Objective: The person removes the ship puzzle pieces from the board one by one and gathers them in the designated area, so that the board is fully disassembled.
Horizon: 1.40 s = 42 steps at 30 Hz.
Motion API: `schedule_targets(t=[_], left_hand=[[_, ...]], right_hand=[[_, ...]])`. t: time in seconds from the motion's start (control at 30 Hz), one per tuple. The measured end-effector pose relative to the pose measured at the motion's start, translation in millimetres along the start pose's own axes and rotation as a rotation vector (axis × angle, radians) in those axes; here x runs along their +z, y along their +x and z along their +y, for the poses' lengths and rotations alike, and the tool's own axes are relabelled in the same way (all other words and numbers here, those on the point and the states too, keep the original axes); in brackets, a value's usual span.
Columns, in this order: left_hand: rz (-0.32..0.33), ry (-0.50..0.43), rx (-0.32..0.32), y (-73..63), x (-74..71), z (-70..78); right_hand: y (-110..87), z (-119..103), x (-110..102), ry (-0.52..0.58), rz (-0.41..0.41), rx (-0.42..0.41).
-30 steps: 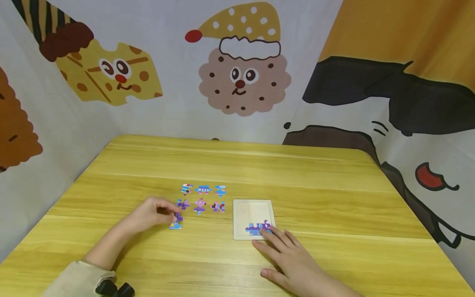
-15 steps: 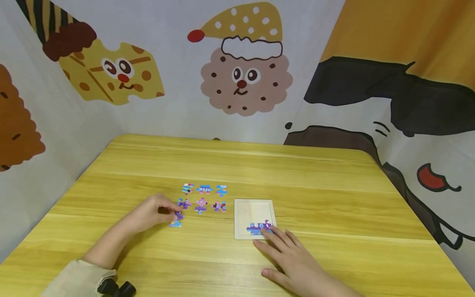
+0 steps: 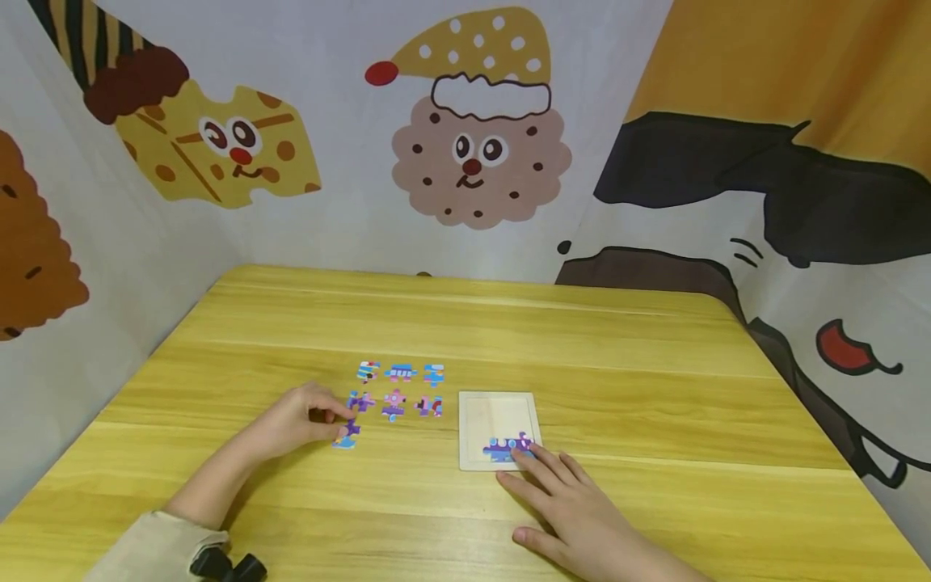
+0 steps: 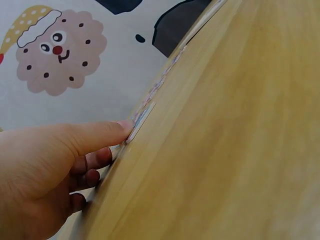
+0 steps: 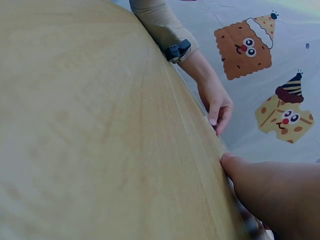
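Note:
My left hand point(image 3: 301, 420) pinches a purple and blue jigsaw piece point(image 3: 345, 442) between thumb and fingers, low at the table's left side. The fingers cover part of it; in the left wrist view the thumb point(image 4: 107, 135) lies on this thin piece. Beside it are two rows of loose jigsaw pieces point(image 3: 393, 404). To their right sits a square wooden puzzle tray point(image 3: 476, 416), with joined purple and blue pieces point(image 3: 499, 449) in its lower right part. My right hand point(image 3: 578, 513) lies with fingers extended, fingertips on these pieces and the tray's edge.
The yellow wood-grain table point(image 3: 465, 323) reaches back to a wall cloth point(image 3: 327, 226) printed with cartoon figures. A black device point(image 3: 227, 564) is strapped at the left sleeve's cuff.
The left fingers have shifted slightly at the jigsaw piece, and a little less of it shows. The right hand stays in place on the tray.

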<state>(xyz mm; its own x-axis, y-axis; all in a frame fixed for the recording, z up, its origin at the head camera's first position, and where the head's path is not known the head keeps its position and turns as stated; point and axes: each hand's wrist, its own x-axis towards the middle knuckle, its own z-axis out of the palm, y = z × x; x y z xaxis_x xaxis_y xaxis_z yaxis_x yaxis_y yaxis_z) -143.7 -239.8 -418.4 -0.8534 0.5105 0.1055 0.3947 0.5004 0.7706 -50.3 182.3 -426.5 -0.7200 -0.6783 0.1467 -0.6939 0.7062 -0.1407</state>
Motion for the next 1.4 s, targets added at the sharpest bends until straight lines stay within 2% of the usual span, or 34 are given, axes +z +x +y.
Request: schedule_targets(t=[0.1,0.3,0.53,0.63,0.83,0.97,1.13,1.4], left_hand=[[-0.001,-0.018,0.005,0.8,-0.2,0.2],[0.025,-0.077,-0.034,3.4,1.1,6.2],[0.066,-0.092,-0.070,9.3,11.6,16.8],[0.068,-0.100,-0.053,13.5,17.7,22.5],[0.055,-0.089,0.034,22.0,30.7,34.5],[0.057,-0.073,0.078,27.2,40.5,39.7],[0.064,-0.056,0.094,34.4,51.8,48.7],[0.033,-0.092,0.105,50.9,71.4,63.8]], right_hand=[[0.2,-0.3,0.1,0.008,-0.003,0.000],[0.4,0.2,1.8,-0.008,0.020,-0.006],[1.6,1.5,4.0,-0.038,0.072,-0.039],[1.6,1.5,3.9,-0.027,0.070,-0.028],[-0.2,1.1,3.2,0.026,0.033,0.024],[-0.5,0.7,2.8,0.023,0.030,0.027],[0.0,0.4,1.5,0.026,0.019,0.041],[-0.1,-1.2,-1.7,0.115,-0.073,0.107]])
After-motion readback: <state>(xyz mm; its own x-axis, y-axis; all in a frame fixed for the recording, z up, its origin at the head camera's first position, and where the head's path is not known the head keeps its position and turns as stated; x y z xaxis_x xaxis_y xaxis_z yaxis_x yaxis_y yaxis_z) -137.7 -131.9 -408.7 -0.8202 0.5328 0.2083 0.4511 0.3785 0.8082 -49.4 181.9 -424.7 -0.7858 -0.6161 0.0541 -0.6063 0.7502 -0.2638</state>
